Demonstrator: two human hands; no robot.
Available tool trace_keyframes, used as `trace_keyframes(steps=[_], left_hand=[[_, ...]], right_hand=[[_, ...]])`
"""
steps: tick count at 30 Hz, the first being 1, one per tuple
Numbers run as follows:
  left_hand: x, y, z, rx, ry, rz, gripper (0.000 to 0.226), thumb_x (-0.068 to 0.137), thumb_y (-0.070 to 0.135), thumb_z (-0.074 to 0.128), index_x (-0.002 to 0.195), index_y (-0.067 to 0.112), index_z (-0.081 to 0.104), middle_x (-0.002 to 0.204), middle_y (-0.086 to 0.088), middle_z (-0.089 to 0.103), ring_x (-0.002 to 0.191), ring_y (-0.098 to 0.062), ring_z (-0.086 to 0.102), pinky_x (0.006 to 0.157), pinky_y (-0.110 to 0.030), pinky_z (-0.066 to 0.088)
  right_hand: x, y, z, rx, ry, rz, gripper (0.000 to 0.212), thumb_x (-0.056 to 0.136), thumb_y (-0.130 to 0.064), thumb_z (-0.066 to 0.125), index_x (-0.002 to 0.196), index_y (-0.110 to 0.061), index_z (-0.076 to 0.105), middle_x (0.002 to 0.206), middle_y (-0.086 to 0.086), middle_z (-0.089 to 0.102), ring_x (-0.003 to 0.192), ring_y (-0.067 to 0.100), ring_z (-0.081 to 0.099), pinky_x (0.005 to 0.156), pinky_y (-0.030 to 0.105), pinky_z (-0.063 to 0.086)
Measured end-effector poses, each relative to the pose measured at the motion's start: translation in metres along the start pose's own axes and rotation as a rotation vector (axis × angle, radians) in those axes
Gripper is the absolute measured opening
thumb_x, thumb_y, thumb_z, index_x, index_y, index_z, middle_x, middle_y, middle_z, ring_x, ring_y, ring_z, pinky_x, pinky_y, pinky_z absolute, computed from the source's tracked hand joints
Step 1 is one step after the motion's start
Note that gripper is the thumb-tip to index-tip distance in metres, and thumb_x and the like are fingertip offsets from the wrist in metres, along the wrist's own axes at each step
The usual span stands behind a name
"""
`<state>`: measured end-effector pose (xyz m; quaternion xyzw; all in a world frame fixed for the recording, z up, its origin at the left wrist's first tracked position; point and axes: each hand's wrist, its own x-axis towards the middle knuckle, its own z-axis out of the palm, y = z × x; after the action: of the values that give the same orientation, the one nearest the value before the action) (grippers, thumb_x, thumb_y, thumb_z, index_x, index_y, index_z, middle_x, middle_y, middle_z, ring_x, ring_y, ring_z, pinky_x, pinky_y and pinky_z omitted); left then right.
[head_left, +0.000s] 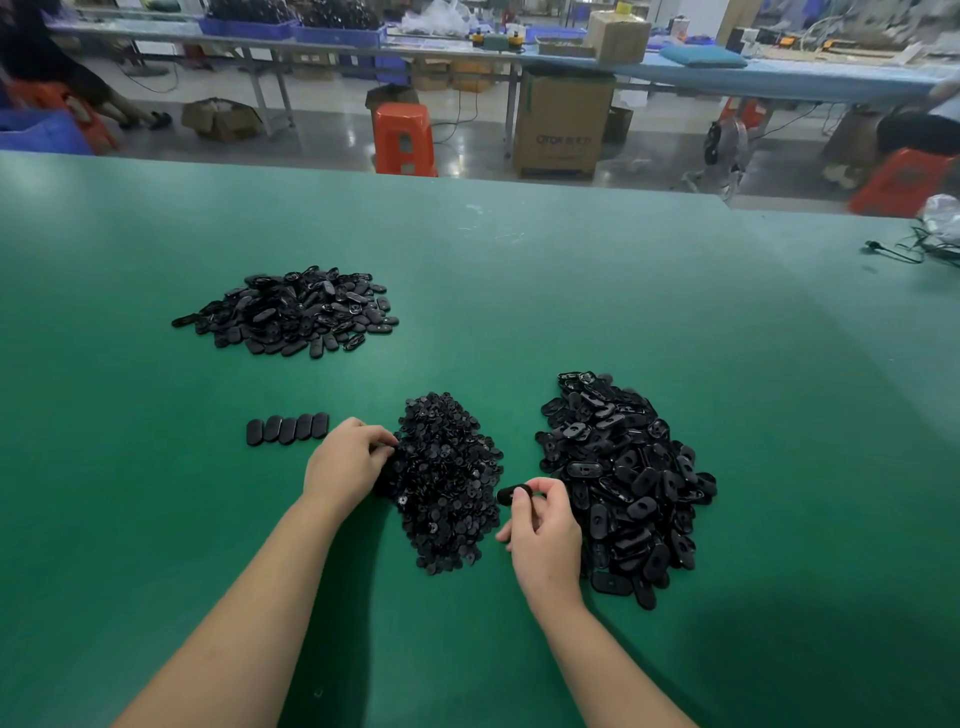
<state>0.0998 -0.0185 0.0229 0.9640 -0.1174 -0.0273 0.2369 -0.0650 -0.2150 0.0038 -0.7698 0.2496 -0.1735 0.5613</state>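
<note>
Head view: hands among heaps of black parts on a green bench (571, 291).
The right hand (543, 525) pinches one oval part (510, 493) between the heap of small round parts (447, 483) and the heap of oval parts (628, 483). The left hand (345, 460) curls its fingers into the round heap's left edge; whether they grip anything cannot be told.

left hand (347, 460): palm down, fingers curled, tips together | right hand (545, 535): thumb and forefinger pinching, knuckles up
</note>
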Motion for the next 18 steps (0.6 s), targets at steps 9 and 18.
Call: trace_keyframes(steps=[9,18], left_hand=[[-0.003,0.004,-0.007,-0.289,0.021,-0.060,0.017,0.090,0.018,0.071,0.078,0.029,0.066,0.076,0.009,0.068,0.070,-0.010,0.062,0.060,-0.024,0.044],[-0.018,0.036,-0.002,-0.456,0.002,0.009,0.019,0.090,0.016,0.072,0.081,0.033,0.070,0.069,0.015,0.069,0.060,0.005,0.056,0.055,-0.008,0.041]], right_hand=[[0.000,0.002,0.000,0.017,0.005,0.004,0.009,0.104,-0.023,0.053,0.097,-0.029,0.051,0.065,0.000,0.070,0.055,0.009,0.065,0.053,0.023,0.051],[0.000,0.000,0.002,0.059,-0.015,0.046,0.016,0.105,-0.020,0.051,0.115,-0.028,0.061,0.081,-0.018,0.073,0.066,0.009,0.071,0.056,0.021,0.055]])
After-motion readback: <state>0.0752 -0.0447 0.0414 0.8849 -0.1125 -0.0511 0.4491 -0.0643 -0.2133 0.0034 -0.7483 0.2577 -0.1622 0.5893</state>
